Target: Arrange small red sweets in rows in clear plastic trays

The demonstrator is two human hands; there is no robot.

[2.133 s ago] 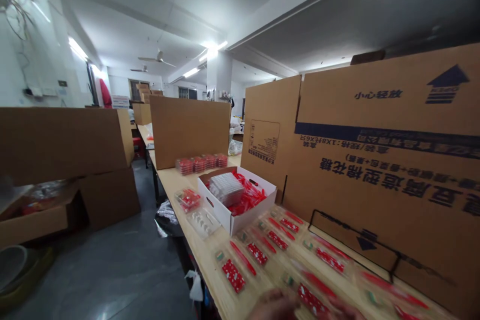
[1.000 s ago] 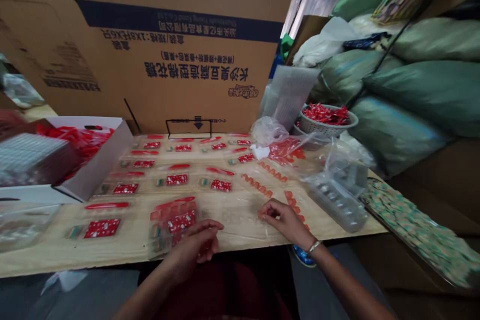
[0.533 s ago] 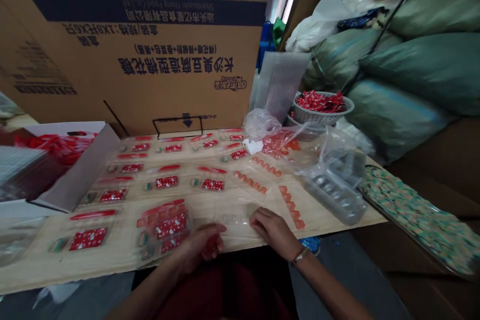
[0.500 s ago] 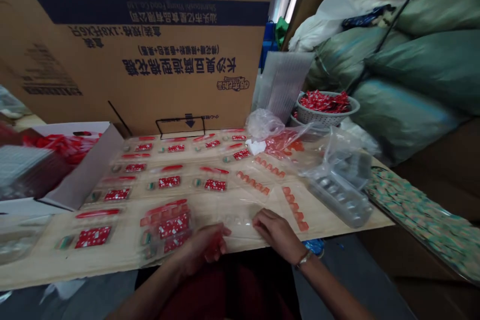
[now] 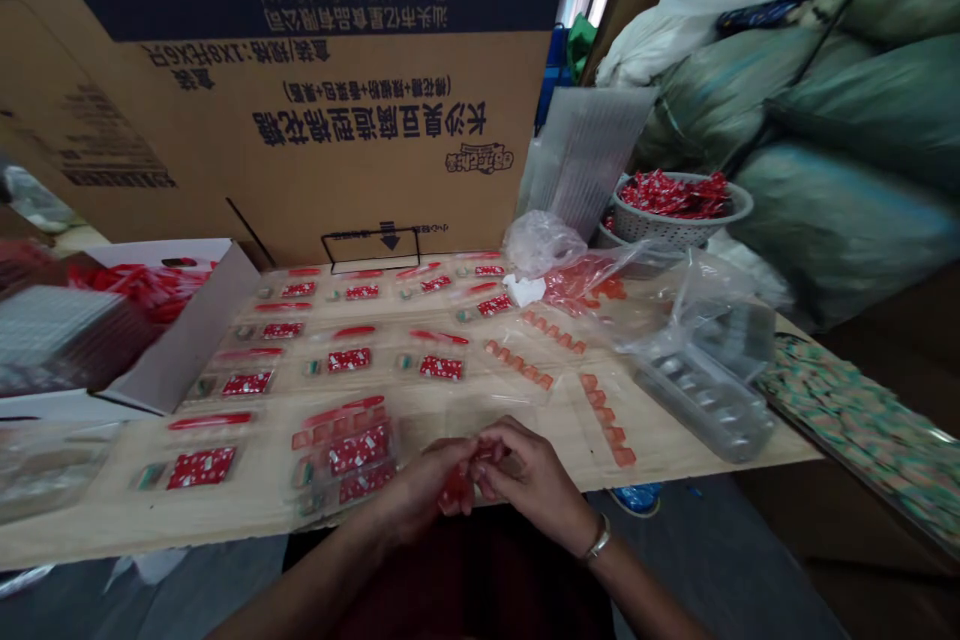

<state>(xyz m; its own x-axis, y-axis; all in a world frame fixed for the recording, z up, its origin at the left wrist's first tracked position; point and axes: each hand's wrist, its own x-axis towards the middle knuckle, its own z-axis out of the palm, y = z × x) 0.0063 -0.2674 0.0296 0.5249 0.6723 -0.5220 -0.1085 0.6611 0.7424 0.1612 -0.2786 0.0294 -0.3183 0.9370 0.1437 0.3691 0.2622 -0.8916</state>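
Observation:
My left hand (image 5: pixel 431 485) is curled palm-up around orange-red translucent pieces (image 5: pixel 454 492) near the table's front edge. Against it, my right hand (image 5: pixel 529 480) has its fingertips closed in a pinch; what lies between them is mostly hidden. Just beyond my hands lies a clear plastic tray (image 5: pixel 491 412). Orange strips with notched edges rest on clear trays to the right, one strip (image 5: pixel 606 420) being closest to my right hand. Left of my left hand is a stack of filled clear trays (image 5: pixel 349 455) with red patterned packets and orange strips.
Rows of filled trays (image 5: pixel 349 360) cover the table's left and middle. A large carton (image 5: pixel 315 140) stands behind them. At left sits a white box (image 5: pixel 180 320) with red items; at right are a clear container (image 5: pixel 705 405) and a grey basket (image 5: pixel 675 225) of red packets.
My right hand has moved left to meet my left hand, and its fingers now work against it. Before, the hands were apart, at either side of the clear tray. The view has shifted slightly.

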